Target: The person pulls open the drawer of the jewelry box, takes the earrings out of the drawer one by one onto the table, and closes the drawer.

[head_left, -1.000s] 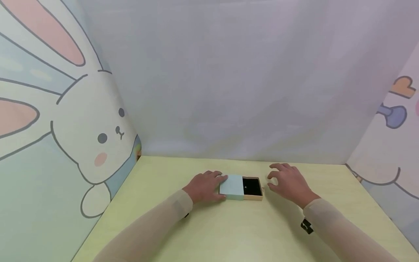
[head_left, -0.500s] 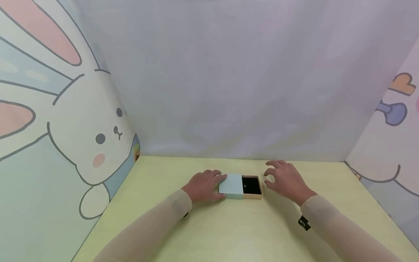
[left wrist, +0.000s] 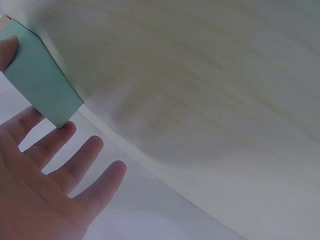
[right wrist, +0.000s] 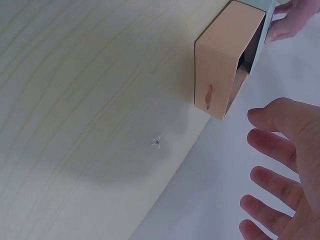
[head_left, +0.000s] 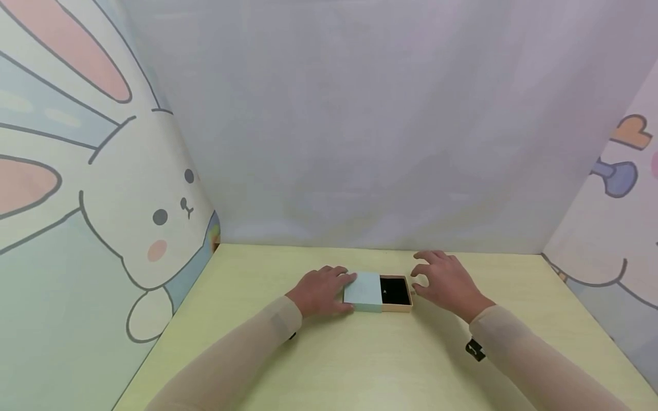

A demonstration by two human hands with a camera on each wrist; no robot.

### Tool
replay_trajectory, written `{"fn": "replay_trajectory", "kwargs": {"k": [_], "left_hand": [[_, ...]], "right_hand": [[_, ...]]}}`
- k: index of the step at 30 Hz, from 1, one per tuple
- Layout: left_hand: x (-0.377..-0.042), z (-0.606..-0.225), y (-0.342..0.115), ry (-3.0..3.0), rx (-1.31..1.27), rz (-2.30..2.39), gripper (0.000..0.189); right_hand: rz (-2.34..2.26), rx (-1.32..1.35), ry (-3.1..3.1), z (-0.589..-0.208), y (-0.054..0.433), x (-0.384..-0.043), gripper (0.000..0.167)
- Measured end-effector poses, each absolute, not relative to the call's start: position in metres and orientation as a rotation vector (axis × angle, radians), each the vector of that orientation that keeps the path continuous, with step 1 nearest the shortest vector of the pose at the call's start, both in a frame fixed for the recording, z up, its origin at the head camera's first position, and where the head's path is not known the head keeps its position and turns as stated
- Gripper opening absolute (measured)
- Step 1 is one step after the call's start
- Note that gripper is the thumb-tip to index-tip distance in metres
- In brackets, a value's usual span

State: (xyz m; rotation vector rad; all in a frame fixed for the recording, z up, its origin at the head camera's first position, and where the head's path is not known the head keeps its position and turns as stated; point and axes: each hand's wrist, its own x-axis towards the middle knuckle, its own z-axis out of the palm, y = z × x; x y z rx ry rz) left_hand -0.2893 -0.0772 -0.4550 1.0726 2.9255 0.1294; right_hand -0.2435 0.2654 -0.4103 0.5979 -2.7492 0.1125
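Note:
A small jewellery box [head_left: 363, 291] lies on the table, with a mint sleeve and a peach drawer [head_left: 408, 307] slid partly out to the right. Black lining [head_left: 398, 291] shows inside, bearing a tiny shiny piece [head_left: 384, 291]. My left hand [head_left: 320, 292] holds the sleeve's left end between thumb and fingers; its other fingers spread past the corner in the left wrist view. Just right of the drawer, my right hand [head_left: 446, 285] hovers with fingers apart and slightly bent, holding nothing. A tiny star-shaped piece [right wrist: 157, 142] lies on the table near the drawer's ribbon tab [right wrist: 209, 97].
The pale wood-grain table [head_left: 360, 365] runs back to a plain light cloth [head_left: 380, 125]. Cloth printed with a cartoon rabbit [head_left: 139, 194] borders the left, and another printed panel [head_left: 606, 240] borders the right.
My right hand has shifted a little left, closer to the drawer's end. The left hand and the box stay where they were, and the drawer stays as far out.

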Motion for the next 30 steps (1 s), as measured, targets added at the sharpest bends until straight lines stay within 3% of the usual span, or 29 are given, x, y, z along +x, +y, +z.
{"fn": "replay_trajectory", "kwargs": {"k": [15,30], "left_hand": [[-0.288,-0.448,-0.077,2.945,1.058,0.138,0.082],[-0.294,-0.457,-0.072,2.958,1.035,0.099,0.082]], "right_hand": [[0.115,0.606,-2.776,-0.403,0.26,-0.248,0.012],[0.159,0.631,-2.775,-0.421,0.26,-0.258,0.01]]}}
